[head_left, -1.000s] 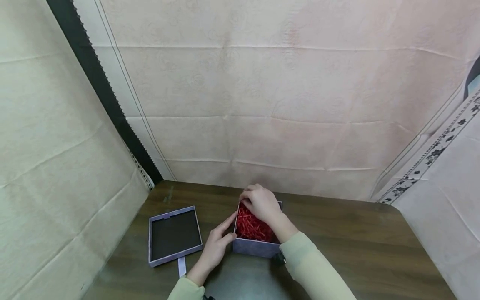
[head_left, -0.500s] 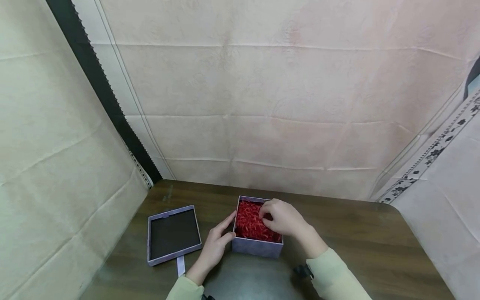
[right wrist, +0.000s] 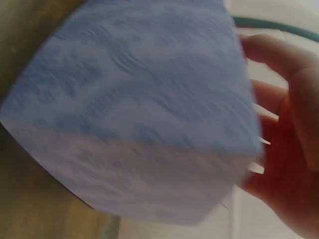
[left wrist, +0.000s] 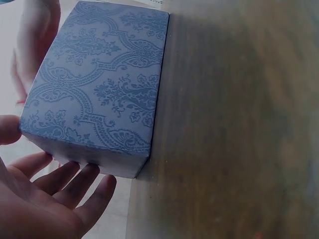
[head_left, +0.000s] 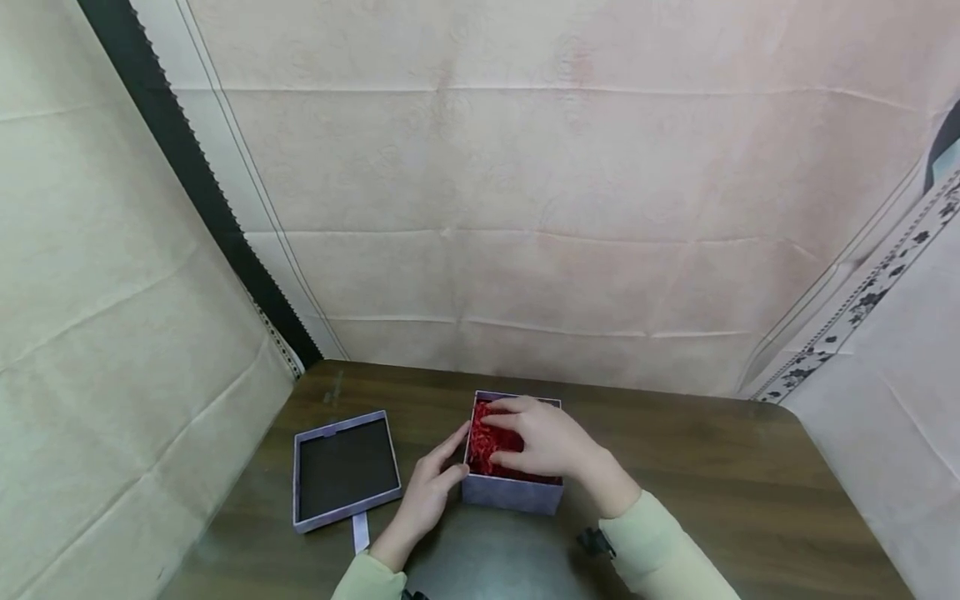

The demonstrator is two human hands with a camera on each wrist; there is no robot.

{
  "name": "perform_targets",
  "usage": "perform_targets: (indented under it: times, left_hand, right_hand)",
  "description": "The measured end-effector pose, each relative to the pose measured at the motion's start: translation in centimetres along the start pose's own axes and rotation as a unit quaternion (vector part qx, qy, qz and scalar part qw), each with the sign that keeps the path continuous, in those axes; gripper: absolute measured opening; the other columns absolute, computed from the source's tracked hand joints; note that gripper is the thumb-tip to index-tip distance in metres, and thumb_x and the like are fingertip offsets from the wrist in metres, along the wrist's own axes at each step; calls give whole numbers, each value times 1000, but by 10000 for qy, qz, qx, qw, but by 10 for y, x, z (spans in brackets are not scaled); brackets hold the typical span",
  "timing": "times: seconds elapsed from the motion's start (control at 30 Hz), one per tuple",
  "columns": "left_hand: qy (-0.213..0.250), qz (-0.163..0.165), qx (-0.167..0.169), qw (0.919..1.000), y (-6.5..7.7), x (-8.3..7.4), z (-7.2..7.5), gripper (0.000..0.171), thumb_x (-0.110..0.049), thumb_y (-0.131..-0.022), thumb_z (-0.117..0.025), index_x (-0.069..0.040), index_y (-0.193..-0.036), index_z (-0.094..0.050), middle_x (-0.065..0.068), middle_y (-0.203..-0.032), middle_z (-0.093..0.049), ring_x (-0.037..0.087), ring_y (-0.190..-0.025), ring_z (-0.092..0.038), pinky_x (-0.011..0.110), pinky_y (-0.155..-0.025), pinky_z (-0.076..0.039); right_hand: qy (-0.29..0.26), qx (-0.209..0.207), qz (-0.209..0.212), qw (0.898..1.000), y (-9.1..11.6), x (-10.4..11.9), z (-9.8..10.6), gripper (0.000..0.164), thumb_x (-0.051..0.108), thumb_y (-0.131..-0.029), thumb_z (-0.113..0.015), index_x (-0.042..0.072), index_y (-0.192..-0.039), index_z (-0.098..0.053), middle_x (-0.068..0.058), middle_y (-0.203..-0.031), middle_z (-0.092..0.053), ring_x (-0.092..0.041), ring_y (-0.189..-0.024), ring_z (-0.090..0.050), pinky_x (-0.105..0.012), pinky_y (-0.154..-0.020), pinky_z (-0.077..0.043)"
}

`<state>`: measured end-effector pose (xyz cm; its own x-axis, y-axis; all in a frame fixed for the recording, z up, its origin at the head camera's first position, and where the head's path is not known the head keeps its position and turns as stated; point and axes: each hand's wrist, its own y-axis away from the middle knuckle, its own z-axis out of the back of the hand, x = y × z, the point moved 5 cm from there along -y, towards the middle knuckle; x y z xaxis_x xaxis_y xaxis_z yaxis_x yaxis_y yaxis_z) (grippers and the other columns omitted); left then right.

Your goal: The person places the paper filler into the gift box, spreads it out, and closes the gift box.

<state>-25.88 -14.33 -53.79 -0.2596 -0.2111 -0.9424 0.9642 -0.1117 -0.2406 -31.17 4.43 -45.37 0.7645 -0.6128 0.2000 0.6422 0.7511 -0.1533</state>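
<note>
An open-topped purple box [head_left: 513,495] with a damask pattern stands on the table, filled with red shredded paper [head_left: 483,450]. My left hand [head_left: 429,493] rests against its left side. In the left wrist view the fingers [left wrist: 102,196] touch that side, fairly straight, while the thumb [left wrist: 9,128] lies at the top near corner. Over the filling is my right hand [head_left: 553,442], its fingers spread and the fingertips at the paper's left part. The right wrist view, blurred, has the right hand [right wrist: 294,134] beyond the box's wall [right wrist: 134,94].
Left of the box lies its lid [head_left: 348,467], inside up, with a dark lining and purple rim. A light purple ribbon [head_left: 361,532] sticks out from the lid's near edge. Pale cloth [head_left: 540,275] hangs behind the wooden table [head_left: 720,475].
My right hand shifts from the box's far left edge to its right side, then back left with fingers spreading over the paper. My left hand keeps its place at the box.
</note>
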Motion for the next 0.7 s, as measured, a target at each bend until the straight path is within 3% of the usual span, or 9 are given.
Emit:
perform_targets:
  times: [0.17,0.33,0.5,0.7]
  left_hand:
    - [-9,24,12,10000,0,0,0,65,-3,-96,-62,-15,-159,-54,2,-161,-52,23,-150,-42,34,-121,-32]
    - [-4,2,37,10000,0,-1,0,65,-2,-96,-62,-15,-159,-53,2,-161,-51,22,-151,-42,32,-121,-32]
    - [-39,-11,31,10000,0,-1,0,65,-1,-95,-62,-15,-159,-54,2,-161,-52,23,-150,-43,32,-121,-32]
    - [-20,11,22,10000,0,-1,0,64,-3,-96,-62,-15,-159,-54,4,-161,-52,24,-150,-43,36,-121,-33]
  right_hand:
    - [326,676,-120,9971,-7,1,-28,43,30,-96,-80,13,-135,-77,-10,-148,-65,-29,-130,-65,-46,-102,-56]
    - [470,744,-575,9945,-11,-4,-40,38,22,-94,-83,14,-130,-80,-9,-145,-68,-31,-129,-65,-47,-98,-58]
    - [111,962,-588,9936,-8,-3,-37,46,28,-96,-80,14,-139,-74,-13,-152,-61,-35,-137,-59,-51,-106,-52]
    - [-720,1017,-472,9911,6,-8,-15,58,37,-100,-76,17,-153,-63,-13,-165,-47,-36,-150,-45,-54,-116,-43]
